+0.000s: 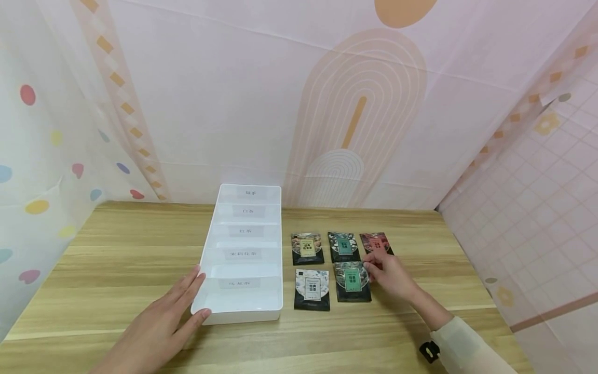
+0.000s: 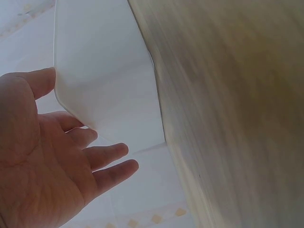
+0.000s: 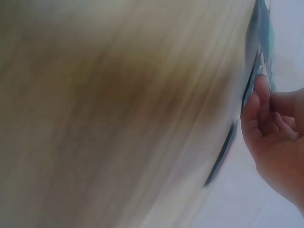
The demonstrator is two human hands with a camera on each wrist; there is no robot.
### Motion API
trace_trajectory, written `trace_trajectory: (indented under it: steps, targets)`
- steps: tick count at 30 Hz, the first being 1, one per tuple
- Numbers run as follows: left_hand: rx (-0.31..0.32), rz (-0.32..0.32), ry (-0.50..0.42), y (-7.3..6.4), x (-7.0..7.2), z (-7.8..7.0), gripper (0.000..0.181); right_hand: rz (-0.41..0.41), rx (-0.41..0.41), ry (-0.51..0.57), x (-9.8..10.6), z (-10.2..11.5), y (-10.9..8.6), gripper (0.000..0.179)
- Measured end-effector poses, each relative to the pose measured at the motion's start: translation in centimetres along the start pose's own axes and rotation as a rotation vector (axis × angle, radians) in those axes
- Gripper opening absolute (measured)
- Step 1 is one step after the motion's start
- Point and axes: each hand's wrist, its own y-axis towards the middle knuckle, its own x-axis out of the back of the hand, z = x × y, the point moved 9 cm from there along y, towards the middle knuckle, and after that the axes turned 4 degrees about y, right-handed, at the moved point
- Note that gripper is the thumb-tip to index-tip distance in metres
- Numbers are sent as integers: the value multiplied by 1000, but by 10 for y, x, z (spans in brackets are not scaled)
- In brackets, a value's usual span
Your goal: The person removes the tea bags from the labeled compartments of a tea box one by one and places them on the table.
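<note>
My left hand rests at the near left corner of a white divided box, its thumb and fingertips touching the rim on either side of the corner. In the left wrist view the fingers of that hand are spread and relaxed beside the white wall. My right hand pinches the upper right corner of a green-labelled tea packet, which lies in the front row. Thumb and fingertips of this hand meet at the packet's edge in the right wrist view.
A white-labelled packet lies between the box and the green one. Behind are a yellow-labelled packet, a teal-labelled packet and a red packet near my right fingers. Printed cloth hangs behind the wooden table.
</note>
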Motion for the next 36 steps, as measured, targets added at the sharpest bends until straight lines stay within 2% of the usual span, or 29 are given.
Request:
trace_trajectory:
  steps: [7, 22, 30, 36]
  targets:
    - [4, 6, -3, 0, 0, 0, 70, 24, -18, -22, -5, -5, 0, 13]
    - [-10, -11, 19, -2, 1, -1, 71, 82, 14, -41, -7, -8, -1, 13]
    - [4, 5, 0, -2, 2, 0, 71, 104, -7, 28, -4, -10, -1, 14]
    - [-3, -9, 11, 0, 4, 0, 72, 42, 9, -8, 10, -6, -3, 12]
